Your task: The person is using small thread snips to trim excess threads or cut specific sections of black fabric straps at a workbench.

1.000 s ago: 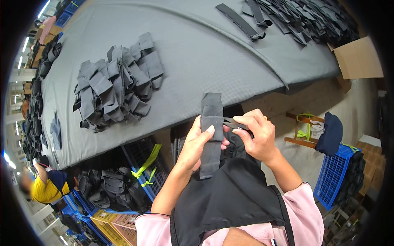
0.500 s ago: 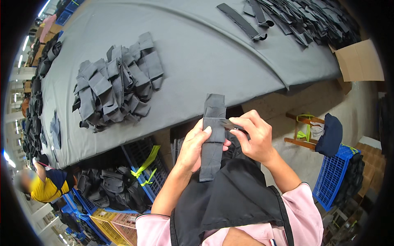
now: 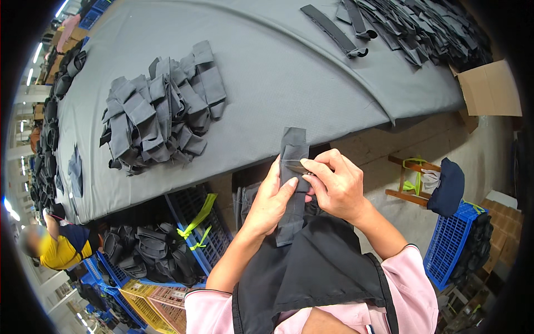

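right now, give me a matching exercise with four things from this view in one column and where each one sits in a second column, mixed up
Things:
1. narrow dark grey fabric strip
2. heap of folded grey fabric pieces
3. brown cardboard box
4. blue plastic crate

Places:
A. on the floor to the person's right, below a wooden stool
B. at the far right corner of the table
C. held upright between the left hand and the right hand
D. on the grey table, left of centre

Pairs: 1-C, 2-D, 3-B, 4-A
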Motion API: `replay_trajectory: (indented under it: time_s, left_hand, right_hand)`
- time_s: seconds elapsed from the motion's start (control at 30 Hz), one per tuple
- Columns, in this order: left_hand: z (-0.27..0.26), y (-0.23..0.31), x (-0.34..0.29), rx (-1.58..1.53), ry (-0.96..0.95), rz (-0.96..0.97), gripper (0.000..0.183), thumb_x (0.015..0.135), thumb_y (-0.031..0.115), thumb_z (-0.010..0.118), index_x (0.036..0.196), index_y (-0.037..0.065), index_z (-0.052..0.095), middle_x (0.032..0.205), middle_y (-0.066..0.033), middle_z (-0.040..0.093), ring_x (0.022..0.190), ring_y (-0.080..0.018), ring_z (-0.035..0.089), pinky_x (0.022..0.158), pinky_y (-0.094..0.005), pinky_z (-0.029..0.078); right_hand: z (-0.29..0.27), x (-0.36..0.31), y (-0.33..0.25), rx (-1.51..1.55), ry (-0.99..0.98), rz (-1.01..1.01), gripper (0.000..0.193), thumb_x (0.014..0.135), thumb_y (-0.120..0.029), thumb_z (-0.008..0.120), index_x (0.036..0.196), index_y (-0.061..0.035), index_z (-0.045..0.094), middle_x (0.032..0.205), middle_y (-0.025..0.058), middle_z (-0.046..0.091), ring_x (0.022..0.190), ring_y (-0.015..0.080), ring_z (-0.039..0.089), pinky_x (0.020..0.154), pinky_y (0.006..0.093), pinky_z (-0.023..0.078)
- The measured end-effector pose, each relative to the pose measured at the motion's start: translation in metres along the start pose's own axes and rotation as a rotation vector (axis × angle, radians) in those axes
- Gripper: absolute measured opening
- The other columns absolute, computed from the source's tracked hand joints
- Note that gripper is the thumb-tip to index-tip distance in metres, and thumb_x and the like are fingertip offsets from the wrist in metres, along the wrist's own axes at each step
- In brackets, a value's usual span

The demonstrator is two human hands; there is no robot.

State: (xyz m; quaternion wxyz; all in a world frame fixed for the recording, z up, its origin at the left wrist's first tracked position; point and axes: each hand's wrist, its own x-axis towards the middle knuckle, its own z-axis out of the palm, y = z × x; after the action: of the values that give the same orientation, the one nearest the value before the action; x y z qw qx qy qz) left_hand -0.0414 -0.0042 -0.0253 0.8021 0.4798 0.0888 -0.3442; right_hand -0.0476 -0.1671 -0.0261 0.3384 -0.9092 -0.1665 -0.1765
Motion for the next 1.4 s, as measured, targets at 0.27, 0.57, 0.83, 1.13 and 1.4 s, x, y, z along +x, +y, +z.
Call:
replay_trajectory:
  time_s: [0.27, 0.57, 0.83, 1.13, 1.4]
  left_hand:
    - [0.006, 0.002, -0.001, 0.067, -0.001, 0.017, 0.055, 0.095, 0.004, 0.042, 0.144, 0.003, 0.018, 0.122, -0.0114, 0.047, 0.102, -0.0165, 0.054, 0.081, -0.0303, 0.052]
    - [0.003, -0.001, 0.000, 0.054, 0.019, 0.032, 0.045, 0.095, 0.005, 0.042, 0.136, 0.000, 0.024, 0.118, -0.0138, 0.050, 0.095, -0.0178, 0.058, 0.078, -0.0312, 0.054]
    - [-0.002, -0.010, -0.002, 0.018, 0.022, 0.038, 0.036, 0.096, 0.016, 0.047, 0.126, 0.001, 0.033, 0.109, -0.0141, 0.056, 0.088, -0.0198, 0.063, 0.078, -0.0330, 0.055]
    - [-0.002, -0.014, -0.012, -0.067, 0.120, -0.046, 0.048, 0.095, 0.042, 0.047, 0.124, 0.007, 0.032, 0.108, -0.0124, 0.055, 0.087, -0.0192, 0.064, 0.069, -0.0320, 0.056]
    - [-0.005, -0.010, -0.010, -0.162, 0.065, 0.077, 0.042, 0.097, 0.024, 0.045, 0.133, 0.006, 0.029, 0.122, -0.0163, 0.052, 0.101, -0.0237, 0.059, 0.087, -0.0377, 0.049]
  right_hand:
    - [0.005, 0.000, -0.002, 0.119, 0.013, 0.055, 0.032, 0.064, -0.001, 0.072, 0.094, -0.0049, 0.065, 0.078, 0.0070, 0.057, 0.057, 0.0197, 0.056, 0.049, 0.0299, 0.045]
    - [-0.002, -0.009, -0.005, 0.156, 0.196, 0.114, 0.024, 0.067, -0.001, 0.072, 0.090, -0.0040, 0.066, 0.071, 0.0051, 0.055, 0.056, 0.0187, 0.058, 0.050, 0.0285, 0.047]
    - [0.005, -0.011, 0.004, 0.724, -0.118, 0.550, 0.019, 0.073, 0.008, 0.068, 0.088, 0.0028, 0.057, 0.081, 0.0021, 0.043, 0.061, 0.0065, 0.046, 0.055, 0.0197, 0.047]
    - [0.023, -0.029, -0.015, 0.612, 0.028, 0.419, 0.024, 0.063, 0.013, 0.066, 0.077, -0.0033, 0.057, 0.072, 0.0001, 0.048, 0.061, 0.0068, 0.041, 0.049, 0.0199, 0.035]
    - [0.000, -0.032, -0.012, 0.502, 0.064, 0.488, 0.033, 0.068, -0.001, 0.072, 0.098, -0.0047, 0.059, 0.089, 0.0064, 0.052, 0.066, 0.0146, 0.057, 0.053, 0.0263, 0.046]
